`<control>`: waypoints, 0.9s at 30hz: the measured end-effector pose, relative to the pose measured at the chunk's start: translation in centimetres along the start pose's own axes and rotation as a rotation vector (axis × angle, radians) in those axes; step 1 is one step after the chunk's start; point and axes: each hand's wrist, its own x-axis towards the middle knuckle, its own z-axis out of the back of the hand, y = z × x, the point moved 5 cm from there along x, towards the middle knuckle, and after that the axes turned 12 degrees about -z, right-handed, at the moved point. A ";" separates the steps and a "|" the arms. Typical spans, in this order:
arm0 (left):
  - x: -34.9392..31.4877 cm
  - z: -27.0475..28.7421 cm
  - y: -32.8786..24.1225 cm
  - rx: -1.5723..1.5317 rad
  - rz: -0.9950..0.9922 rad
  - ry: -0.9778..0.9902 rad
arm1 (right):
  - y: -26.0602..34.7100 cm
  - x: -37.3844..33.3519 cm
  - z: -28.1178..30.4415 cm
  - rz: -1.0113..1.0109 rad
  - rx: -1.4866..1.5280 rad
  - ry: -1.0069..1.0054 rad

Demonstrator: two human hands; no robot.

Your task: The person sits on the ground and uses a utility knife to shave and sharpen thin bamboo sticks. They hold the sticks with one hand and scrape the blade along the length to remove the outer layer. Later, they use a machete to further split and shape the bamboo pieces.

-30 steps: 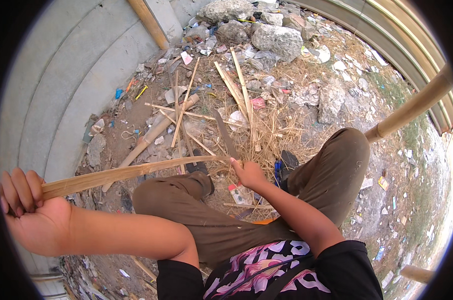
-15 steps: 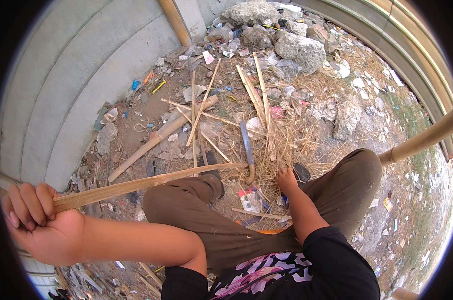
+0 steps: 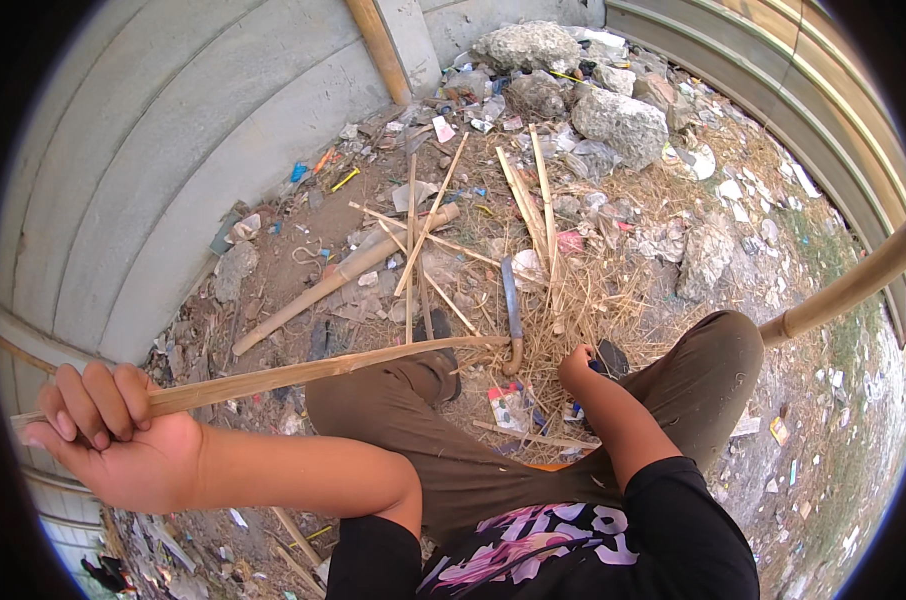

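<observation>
My left hand (image 3: 113, 435) is wrapped round one end of a long, flat bamboo strip (image 3: 303, 372). The strip reaches across above my left leg, its thin tip beside the wooden handle of a machete (image 3: 513, 300). That machete has a dark blade and lies over the straw, with its blade pointing away from me. Low between my knees is my right hand (image 3: 577, 368), fingers curled together, close to my dark right shoe (image 3: 611, 358). What those fingers pinch, if anything, is too small to make out.
Ahead lie several split bamboo strips (image 3: 438, 215), a thick bamboo pole (image 3: 343, 280) and straw shavings (image 3: 598, 300). Rocks (image 3: 621, 127) and litter sit by the grey concrete wall (image 3: 223, 110). Another bamboo pole (image 3: 838, 280) slants in at the right.
My left hand has shifted right and slightly up with the bamboo strip. My right hand has moved only a little, its fingers slightly less tightly curled. The view has swung slightly left.
</observation>
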 end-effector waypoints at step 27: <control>-14.9 -2.8 -25.1 0.219 -0.469 -0.346 | -9.2 -46.4 24.7 1.254 2.612 -0.290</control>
